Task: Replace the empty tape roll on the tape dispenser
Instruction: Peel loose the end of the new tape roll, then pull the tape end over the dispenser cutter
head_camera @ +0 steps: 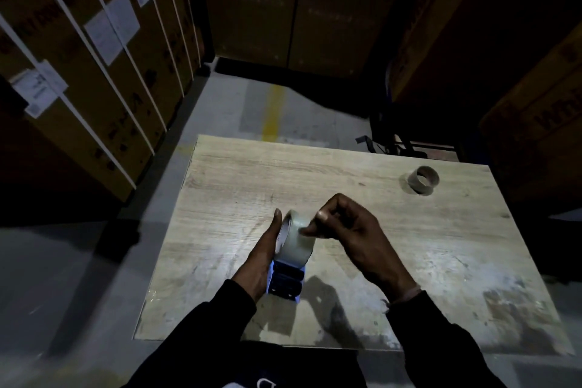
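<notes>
On the near surface [393, 230], flat left hand [261, 257] steadies the seemingly light, rigid tape roll [296, 241]; right hand [349, 230] pinches its sticky outer layer.

Dim overall; light pools on the surface [362, 198] while the corners sink to black. The right hand [356, 230] throws a hard shadow toward the viewer. Bluish glare marks the dispenser [285, 280]. Boxes [78, 72] bow at the edges, softly blurred.

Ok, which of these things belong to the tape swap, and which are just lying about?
Job: dispenser, tape roll, empty core, left hand, right hand, table.
Lying about: boxes, labels.
</notes>
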A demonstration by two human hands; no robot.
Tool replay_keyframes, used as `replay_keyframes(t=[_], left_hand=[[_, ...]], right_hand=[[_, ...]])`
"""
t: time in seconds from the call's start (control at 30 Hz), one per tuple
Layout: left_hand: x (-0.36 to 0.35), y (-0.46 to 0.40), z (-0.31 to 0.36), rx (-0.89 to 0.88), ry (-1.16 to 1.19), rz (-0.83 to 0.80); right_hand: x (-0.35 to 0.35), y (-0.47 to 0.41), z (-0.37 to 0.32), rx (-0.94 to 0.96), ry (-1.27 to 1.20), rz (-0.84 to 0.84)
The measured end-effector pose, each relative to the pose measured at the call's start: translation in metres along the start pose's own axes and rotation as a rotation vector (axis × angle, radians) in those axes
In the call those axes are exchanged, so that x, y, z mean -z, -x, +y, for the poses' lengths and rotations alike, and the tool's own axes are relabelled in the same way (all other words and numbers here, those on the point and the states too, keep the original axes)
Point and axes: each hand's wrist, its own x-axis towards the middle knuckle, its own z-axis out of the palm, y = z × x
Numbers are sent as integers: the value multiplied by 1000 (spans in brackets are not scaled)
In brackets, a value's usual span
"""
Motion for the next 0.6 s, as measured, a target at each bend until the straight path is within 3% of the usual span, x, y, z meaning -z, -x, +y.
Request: replay_keyframes(t=[0.13, 0.4, 0.6], left_hand=[[5, -10, -4, -19, 76, 15], [-17, 28, 24, -5, -404, 83], [-9, 21, 23, -33, -435, 81]], right_hand=[[-4, 10, 0, 39, 90, -26], [3, -6, 7, 120, 106, 241], [3, -12, 9, 75, 34, 296]])
